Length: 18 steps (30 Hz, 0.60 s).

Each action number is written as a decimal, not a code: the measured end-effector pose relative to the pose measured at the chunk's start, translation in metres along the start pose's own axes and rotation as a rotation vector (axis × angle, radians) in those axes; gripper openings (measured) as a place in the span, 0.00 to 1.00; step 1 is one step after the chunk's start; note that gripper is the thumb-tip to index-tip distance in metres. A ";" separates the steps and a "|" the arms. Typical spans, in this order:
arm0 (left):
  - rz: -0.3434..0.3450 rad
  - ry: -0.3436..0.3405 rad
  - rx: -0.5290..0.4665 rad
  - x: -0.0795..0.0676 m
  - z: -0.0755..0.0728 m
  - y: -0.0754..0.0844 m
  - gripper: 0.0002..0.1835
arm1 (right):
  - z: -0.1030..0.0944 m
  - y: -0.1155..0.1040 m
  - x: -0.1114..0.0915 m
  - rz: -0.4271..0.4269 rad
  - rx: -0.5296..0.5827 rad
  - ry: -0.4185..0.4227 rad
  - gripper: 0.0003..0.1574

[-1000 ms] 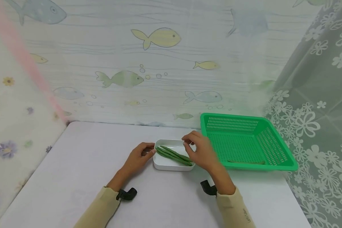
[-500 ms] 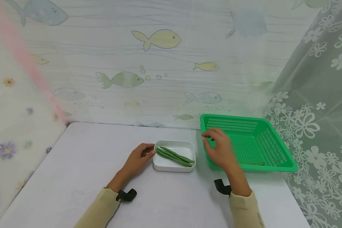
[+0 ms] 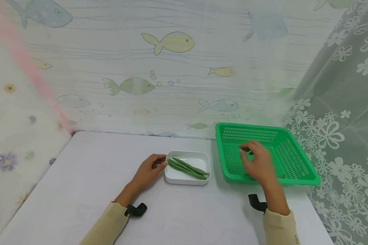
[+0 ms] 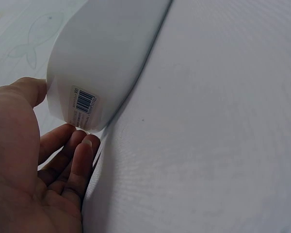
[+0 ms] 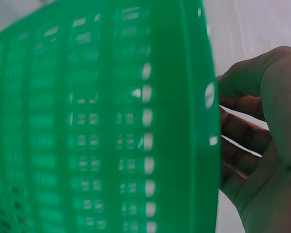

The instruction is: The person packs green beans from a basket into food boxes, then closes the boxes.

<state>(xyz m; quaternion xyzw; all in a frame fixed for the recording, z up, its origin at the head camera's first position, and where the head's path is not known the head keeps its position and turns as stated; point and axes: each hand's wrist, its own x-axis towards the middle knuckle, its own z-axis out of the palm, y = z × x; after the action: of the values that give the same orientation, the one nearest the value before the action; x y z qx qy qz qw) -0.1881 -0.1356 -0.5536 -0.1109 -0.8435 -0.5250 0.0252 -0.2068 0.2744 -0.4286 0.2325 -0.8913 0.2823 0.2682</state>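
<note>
Several green beans (image 3: 188,168) lie together in a small white rectangular dish (image 3: 187,182) at the middle of the table in the head view. My left hand (image 3: 149,170) rests at the dish's left end, thumb at the rim and relaxed fingers against the lower wall, beside a barcode label (image 4: 84,103) in the left wrist view. My right hand (image 3: 259,161) hovers over the green slotted basket (image 3: 297,149), fingers loosely bent and holding nothing. Another bean (image 3: 281,176) lies along the basket's near side, partly hidden behind that hand.
A white cloth covers the table (image 3: 110,153). At its back hangs a fish-print curtain (image 3: 171,102), with a grey floral curtain (image 3: 346,143) beside the basket on the right. The basket's raised rim stands between the dish and the basket floor.
My right hand has moved right, from over the dish's right end, across the basket's left rim to above the basket. The left hand, dish and beans stay in place.
</note>
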 end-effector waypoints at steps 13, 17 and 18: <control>-0.006 -0.003 0.005 -0.001 0.001 0.001 0.23 | -0.029 0.030 -0.020 0.170 -0.138 -0.167 0.10; -0.004 0.004 0.009 -0.002 0.001 0.002 0.23 | -0.038 0.036 -0.023 0.224 -0.187 -0.237 0.11; -0.002 0.006 0.008 -0.002 0.001 0.003 0.23 | -0.040 0.037 -0.023 0.243 -0.198 -0.261 0.11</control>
<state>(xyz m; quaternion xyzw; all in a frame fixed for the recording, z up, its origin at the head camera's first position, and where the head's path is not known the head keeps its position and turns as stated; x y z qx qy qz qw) -0.1856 -0.1337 -0.5522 -0.1084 -0.8455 -0.5221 0.0274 -0.1966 0.3321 -0.4289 0.1303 -0.9634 0.1910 0.1357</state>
